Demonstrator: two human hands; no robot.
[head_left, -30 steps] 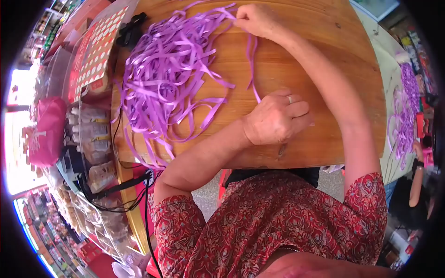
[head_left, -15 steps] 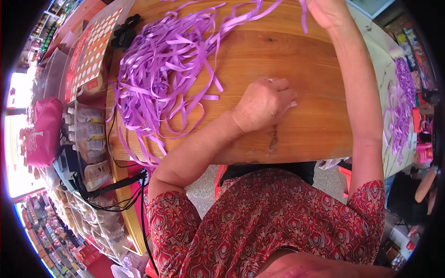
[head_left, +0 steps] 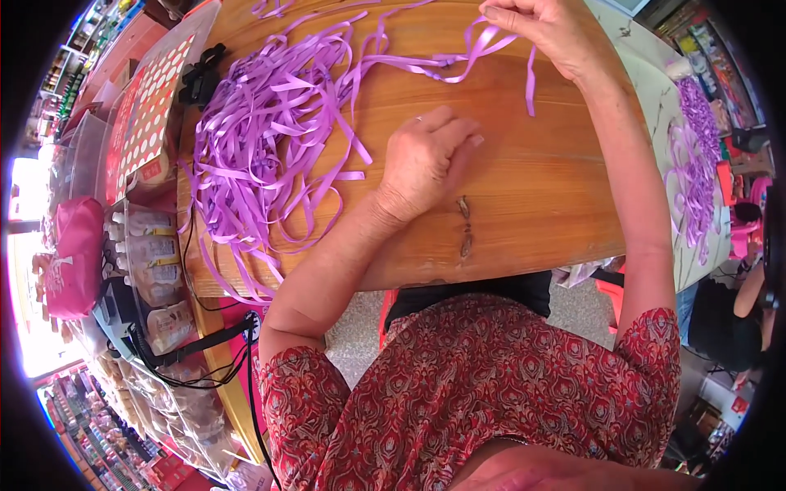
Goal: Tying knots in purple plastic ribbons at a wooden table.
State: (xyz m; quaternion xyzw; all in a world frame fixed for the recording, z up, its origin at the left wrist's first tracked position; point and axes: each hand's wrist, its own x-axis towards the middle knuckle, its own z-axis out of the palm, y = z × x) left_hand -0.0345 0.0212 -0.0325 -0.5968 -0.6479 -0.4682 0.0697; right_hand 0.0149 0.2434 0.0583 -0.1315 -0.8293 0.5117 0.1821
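A tangled heap of purple ribbon [head_left: 266,143] covers the left part of the wooden table [head_left: 540,180]. From it a strand of ribbon [head_left: 426,65] runs right to my right hand [head_left: 550,34], at the far right of the table. Its thumb and fingers pinch this strand, and a short end hangs below them. My left hand [head_left: 424,159] hovers over the table's middle, just right of the heap. Its fingers are loosely bent and apart, slightly blurred, with nothing visible in them.
Beyond my right arm, more purple ribbon [head_left: 694,172] lies on a white marbled surface [head_left: 655,94]. A dotted red box [head_left: 147,123], a black clip-like object [head_left: 201,75] and bottles [head_left: 155,245] line the left edge. Black cables [head_left: 201,378] hang there. A person in black [head_left: 720,323] is at the right.
My right hand has come nearer and left, bringing the ribbon strand more fully into view. The left hand has moved left toward the heap, and its fingers have loosened.
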